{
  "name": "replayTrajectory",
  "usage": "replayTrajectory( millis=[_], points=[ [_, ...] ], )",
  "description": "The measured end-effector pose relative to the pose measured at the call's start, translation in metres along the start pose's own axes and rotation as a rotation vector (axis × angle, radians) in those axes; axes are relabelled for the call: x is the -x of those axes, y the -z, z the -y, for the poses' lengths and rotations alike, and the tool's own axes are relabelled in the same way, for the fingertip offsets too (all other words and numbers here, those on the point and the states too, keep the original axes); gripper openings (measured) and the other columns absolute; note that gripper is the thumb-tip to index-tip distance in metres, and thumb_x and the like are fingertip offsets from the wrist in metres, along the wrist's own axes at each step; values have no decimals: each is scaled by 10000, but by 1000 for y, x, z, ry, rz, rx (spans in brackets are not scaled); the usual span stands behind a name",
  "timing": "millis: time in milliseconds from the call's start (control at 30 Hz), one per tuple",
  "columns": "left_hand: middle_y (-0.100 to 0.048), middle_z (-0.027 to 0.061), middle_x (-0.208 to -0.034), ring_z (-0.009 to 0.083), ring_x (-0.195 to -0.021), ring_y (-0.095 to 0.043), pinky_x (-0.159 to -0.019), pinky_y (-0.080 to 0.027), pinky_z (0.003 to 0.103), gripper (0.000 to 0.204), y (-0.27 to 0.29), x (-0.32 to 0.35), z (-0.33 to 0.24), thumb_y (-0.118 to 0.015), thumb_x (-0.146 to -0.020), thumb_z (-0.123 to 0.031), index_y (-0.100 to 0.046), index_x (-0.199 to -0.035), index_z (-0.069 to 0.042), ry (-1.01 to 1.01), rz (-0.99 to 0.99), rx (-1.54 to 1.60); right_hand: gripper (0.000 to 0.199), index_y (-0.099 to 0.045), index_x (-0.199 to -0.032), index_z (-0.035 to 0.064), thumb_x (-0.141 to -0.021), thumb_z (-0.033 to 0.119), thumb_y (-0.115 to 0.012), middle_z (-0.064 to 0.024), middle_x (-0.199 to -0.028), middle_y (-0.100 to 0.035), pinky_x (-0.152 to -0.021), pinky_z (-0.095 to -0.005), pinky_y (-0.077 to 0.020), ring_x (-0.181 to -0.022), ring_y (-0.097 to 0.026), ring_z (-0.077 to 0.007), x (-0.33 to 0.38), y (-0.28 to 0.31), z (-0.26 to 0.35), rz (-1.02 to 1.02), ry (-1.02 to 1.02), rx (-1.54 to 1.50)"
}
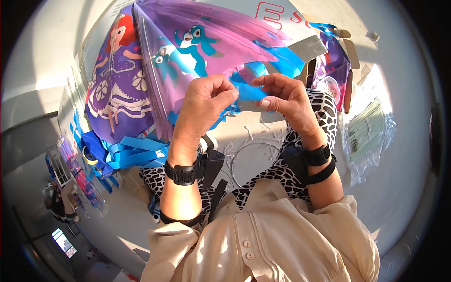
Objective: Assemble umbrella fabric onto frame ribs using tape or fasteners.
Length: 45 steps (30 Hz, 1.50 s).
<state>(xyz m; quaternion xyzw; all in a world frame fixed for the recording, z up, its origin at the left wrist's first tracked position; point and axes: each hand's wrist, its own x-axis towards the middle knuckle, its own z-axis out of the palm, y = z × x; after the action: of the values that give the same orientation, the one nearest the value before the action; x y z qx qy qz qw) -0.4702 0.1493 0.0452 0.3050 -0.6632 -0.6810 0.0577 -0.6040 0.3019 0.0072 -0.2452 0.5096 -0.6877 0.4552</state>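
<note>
The kite (211, 51) spreads over the board (237, 8) toward its left side, ribbons (136, 150) bunched at the near left. Off the right edge sits the carton (349, 91), printed sheets (324, 70) inside; right of it, a plastic bag (369, 129) lies on the floor (406, 155).

The left hand (204, 105) brings thumb and fingertips together beside a blue ribbon (248, 92); the right hand (261, 91) has its thumb and forefinger apart near it. Beyond lies a purple-and-pink kite (115, 101), printed with a princess and a blue rabbit, blue streamers (134, 151) at its lower left. A clear plastic bag (369, 129) of pale sticks lies right of the patterned trousers (324, 113).
</note>
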Motion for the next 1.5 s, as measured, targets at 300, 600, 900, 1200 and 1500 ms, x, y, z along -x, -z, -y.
replayTrajectory(
  millis=[300, 600, 900, 1200, 1500],
  points=[
    [-595, 100, -638, 144, -575, -546, -557, -434, 295, 133, 14, -35, 3, -649, -802, -75, -595, -748, 34, -169, 14, -550, 174, -631, -726, -1, -829, 115, -710, -13, -624, -613, -489, -204, -368, -557, -534, -53, -10, -1, -22, -165, -185, 105],
    [-542, 73, -580, 141, -534, -475, -527, -390, 296, 194, 10, -111, 19, -671, -792, -101, -561, -685, 18, -268, -90, -829, 249, -628, -696, -2, -786, 229, -652, -189, -627, -601, -574, -415, -475, -604, -609, -358, -46, 2, -33, -469, -126, 844],
    [-593, 99, -603, 185, -553, -562, -556, -451, 320, 196, -2, -123, 36, -713, -771, -119, -581, -696, 4, -336, -131, -828, 227, -687, -762, 35, -786, 252, -624, -190, -731, -648, -670, -435, -517, -715, -649, -372, -55, 14, -42, -505, -165, 1002],
    [-618, 110, -644, 264, -590, -604, -576, -482, 358, 231, -10, -129, 50, -734, -760, -145, -555, -692, -16, -425, -178, -937, 218, -639, -660, 21, -766, 205, -593, -216, -684, -631, -643, -441, -530, -674, -651, -372, -58, 14, -50, -531, -32, 1239],
    [-641, 127, -696, 335, -721, -635, -662, -504, 430, 317, -9, -131, 48, -787, -705, -258, -573, -726, -25, -185, -381, -877, 248, -628, -659, 8, -771, 230, -627, -208, -666, -603, -616, -440, -498, -662, -617, -393, -59, 16, -49, -524, -59, 1238]
  ],
)
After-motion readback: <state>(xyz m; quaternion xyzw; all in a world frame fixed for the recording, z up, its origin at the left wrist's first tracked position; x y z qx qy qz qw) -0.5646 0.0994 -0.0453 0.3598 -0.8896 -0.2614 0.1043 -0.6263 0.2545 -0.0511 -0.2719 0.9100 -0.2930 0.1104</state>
